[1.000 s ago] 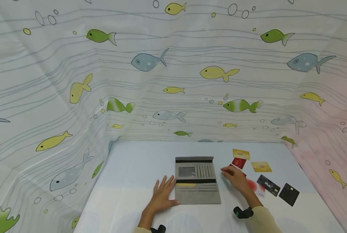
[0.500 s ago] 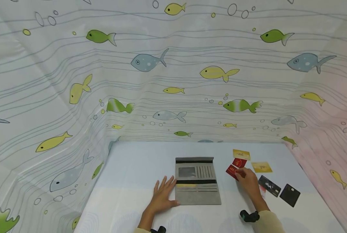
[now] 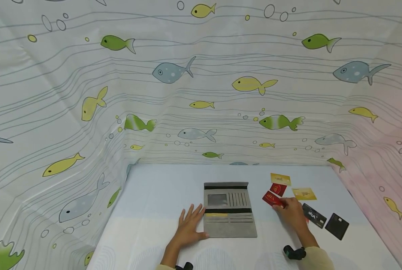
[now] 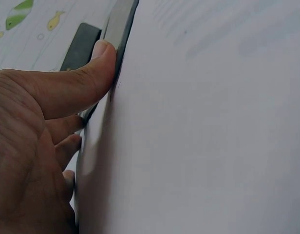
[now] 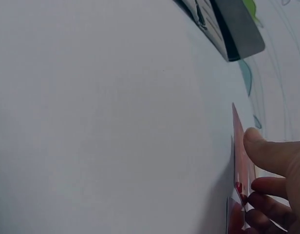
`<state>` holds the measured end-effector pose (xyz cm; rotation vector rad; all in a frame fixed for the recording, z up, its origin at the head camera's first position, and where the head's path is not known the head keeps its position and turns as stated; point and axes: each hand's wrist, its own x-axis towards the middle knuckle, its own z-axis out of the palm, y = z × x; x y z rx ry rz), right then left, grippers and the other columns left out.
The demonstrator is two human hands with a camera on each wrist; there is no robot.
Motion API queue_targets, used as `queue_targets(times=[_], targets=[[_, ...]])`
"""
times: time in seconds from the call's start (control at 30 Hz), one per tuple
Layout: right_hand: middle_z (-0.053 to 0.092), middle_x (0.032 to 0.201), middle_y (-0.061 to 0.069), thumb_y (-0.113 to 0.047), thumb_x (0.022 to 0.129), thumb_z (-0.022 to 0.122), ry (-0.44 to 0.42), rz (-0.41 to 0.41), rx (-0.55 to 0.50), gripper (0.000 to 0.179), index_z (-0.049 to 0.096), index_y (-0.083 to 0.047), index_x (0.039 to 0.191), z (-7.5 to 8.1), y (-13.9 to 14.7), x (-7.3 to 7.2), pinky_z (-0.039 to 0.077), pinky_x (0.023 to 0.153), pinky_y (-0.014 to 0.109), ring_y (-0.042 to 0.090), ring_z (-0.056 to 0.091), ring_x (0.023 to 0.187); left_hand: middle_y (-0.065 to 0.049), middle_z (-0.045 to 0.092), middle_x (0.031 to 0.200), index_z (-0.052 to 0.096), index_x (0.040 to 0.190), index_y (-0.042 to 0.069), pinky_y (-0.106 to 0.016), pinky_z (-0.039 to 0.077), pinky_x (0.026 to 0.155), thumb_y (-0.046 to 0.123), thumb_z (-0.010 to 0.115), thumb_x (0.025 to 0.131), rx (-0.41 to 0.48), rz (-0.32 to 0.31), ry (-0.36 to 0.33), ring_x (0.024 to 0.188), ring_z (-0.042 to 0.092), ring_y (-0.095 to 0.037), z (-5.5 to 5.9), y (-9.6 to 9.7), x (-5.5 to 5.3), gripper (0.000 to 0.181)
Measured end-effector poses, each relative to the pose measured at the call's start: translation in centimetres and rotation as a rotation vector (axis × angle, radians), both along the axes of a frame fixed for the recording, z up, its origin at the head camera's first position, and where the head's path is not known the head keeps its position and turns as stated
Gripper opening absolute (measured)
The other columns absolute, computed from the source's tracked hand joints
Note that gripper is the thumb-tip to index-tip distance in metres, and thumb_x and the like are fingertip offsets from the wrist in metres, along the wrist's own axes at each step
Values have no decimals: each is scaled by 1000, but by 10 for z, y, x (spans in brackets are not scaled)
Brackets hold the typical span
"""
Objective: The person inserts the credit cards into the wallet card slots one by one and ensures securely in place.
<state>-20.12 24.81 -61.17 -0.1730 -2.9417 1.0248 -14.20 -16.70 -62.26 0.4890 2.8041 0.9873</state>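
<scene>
An opened grey wallet [image 3: 230, 228] lies on the white table, with a yellow card [image 3: 215, 215] showing in one slot. My left hand [image 3: 188, 228] rests along its left edge, fingers spread and the thumb at the lower left corner; the left wrist view shows this thumb [image 4: 86, 87] on the wallet's edge. My right hand [image 3: 293, 213] is at the right end of a red VIP card [image 3: 271, 198], thumb and fingertips pinching it. In the right wrist view the thumb [image 5: 259, 146] lies along this red card [image 5: 241, 156], the fingers curled beside it.
Above the pinched card lie another red VIP card [image 3: 278, 189] and a yellow card [image 3: 280, 179]. To the right are a second yellow card [image 3: 304, 194], a black VIP card [image 3: 314, 215] and a square black card [image 3: 337, 226]. A fish-print curtain [image 3: 221, 93] surrounds the table [image 3: 160, 187].
My right hand has moved right, from beside the wallet across the red card to its right end, covering most of a white-and-red card. My left hand and the wallet stay put.
</scene>
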Motion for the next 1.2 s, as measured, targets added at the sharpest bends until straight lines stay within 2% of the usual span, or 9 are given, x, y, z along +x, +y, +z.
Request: queue_targets(times=[0.2,0.5,0.67,0.8,0.9,1.2], targets=[[52,116,29,-22,88,77,-5,-1,15,58,57,12,130,-4,6,0,43,77,42,36,48,100,-12,32,163,39,153,9,-68,1,119,46,79,77,-12,-3,9,153,16,-44,0,1,1,94],[53,105,22,-20,87,77,-26,22,47,50,61,11,124,-5,14,-5,43,73,38,30,49,93,-14,33,162,40,153,9,-69,0,118,46,81,75,6,0,23,152,17,-47,0,1,2,95],[53,104,20,-20,87,78,-103,56,21,49,59,11,120,2,18,-13,44,77,42,31,49,94,-12,32,163,39,154,10,-67,0,119,48,80,76,-6,7,16,153,16,-44,-2,1,1,95],[52,111,24,-23,87,78,-192,58,16,50,57,9,118,6,22,-20,49,84,52,35,52,99,-11,32,163,39,153,11,-67,1,119,49,80,75,-11,9,12,153,16,-44,-2,2,1,96],[53,114,27,-24,86,79,-227,64,13,52,55,10,117,6,25,-26,50,88,59,38,54,102,-13,33,163,40,153,10,-68,2,118,48,80,75,-7,7,20,152,17,-45,-1,2,2,95],[56,115,28,-29,87,78,-277,76,-12,60,49,10,121,5,30,-32,51,85,55,38,54,101,-12,32,163,39,153,10,-68,1,119,46,80,76,-1,13,12,153,16,-44,3,3,2,94]])
